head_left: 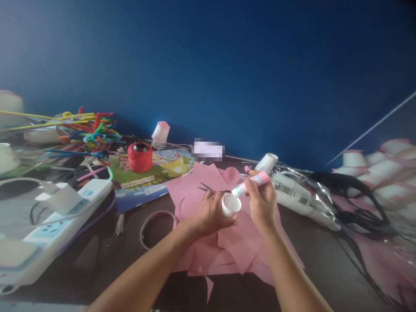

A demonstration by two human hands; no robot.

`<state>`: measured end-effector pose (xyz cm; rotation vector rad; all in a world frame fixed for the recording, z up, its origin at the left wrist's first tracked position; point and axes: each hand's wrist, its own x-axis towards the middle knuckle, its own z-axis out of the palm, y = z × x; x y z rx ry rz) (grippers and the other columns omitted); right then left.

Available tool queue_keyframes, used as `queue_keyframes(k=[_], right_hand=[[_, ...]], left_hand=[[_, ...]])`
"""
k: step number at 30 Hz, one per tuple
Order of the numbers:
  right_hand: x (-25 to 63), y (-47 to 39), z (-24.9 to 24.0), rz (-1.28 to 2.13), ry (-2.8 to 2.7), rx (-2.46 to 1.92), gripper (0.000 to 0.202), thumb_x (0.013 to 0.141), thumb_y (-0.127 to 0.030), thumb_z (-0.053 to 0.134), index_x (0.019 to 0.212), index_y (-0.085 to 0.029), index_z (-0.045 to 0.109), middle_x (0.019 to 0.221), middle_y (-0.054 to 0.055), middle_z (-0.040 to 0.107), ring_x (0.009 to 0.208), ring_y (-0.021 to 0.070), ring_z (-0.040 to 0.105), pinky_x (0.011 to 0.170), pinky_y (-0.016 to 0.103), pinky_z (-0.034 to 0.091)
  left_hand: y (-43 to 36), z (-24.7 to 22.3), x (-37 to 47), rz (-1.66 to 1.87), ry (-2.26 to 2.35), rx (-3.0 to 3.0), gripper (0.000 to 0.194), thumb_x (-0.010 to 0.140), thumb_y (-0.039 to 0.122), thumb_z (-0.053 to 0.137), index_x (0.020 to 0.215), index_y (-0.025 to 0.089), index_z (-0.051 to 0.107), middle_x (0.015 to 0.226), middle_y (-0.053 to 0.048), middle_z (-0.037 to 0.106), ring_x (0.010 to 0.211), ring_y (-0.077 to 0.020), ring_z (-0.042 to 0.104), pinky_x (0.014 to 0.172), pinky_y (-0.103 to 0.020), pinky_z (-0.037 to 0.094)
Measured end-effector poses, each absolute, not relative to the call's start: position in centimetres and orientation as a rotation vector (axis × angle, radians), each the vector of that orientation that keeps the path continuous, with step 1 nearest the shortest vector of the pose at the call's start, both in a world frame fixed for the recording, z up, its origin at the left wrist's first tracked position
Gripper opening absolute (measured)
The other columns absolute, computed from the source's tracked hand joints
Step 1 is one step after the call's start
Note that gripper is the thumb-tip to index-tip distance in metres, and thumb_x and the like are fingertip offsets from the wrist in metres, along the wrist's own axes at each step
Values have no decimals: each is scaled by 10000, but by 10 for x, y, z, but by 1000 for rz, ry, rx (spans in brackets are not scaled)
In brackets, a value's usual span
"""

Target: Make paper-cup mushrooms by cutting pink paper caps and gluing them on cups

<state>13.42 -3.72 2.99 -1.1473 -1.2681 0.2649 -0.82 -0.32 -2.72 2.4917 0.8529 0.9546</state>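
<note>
My left hand (212, 212) is closed round a small white paper cup (231, 205), its round end facing up toward me. In my right hand (261, 197) is a pink and pale green glue stick (251, 182), tilted so that its lower left tip is at the cup's upper rim. Whether the tip touches the rim cannot be made out. Under both hands lie overlapping sheets of pink paper (234, 249). Dark scissor blades (204, 187) show just beyond my left hand, the rest being hidden. A pink paper disc (232, 175) lies behind the cup.
Stacked cups in plastic (292, 197) and a loose cup (267, 163) are at the right, near piled pink-trimmed cups (386, 169). Leftward are a tape roll (143, 234), red thread spool (139, 160), colourful booklet (130, 186), power strip (65, 223) and pipe cleaners (94, 130).
</note>
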Motion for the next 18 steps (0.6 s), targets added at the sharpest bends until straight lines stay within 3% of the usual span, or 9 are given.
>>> queue_keyframes(k=[7, 18], right_hand=[[127, -41, 38, 316, -1246, -1194, 164, 749, -303, 619, 706, -181, 519, 628, -22, 524, 585, 123, 509, 564, 267, 441], [134, -33, 26, 511, -1130, -1027, 134, 783, -302, 583, 836, -200, 513, 778, 0, 544, 621, 108, 521, 587, 268, 458]], left_hand=[[-4, -23, -10, 979, 798, 2502, 681, 581, 548, 704, 1084, 162, 457, 953, -87, 588, 879, -263, 553, 801, -426, 447], [-7, -25, -7, 1024, 753, 2436, 718, 552, 399, 761, 1153, 192, 427, 1014, -74, 576, 928, -262, 535, 845, -432, 418]])
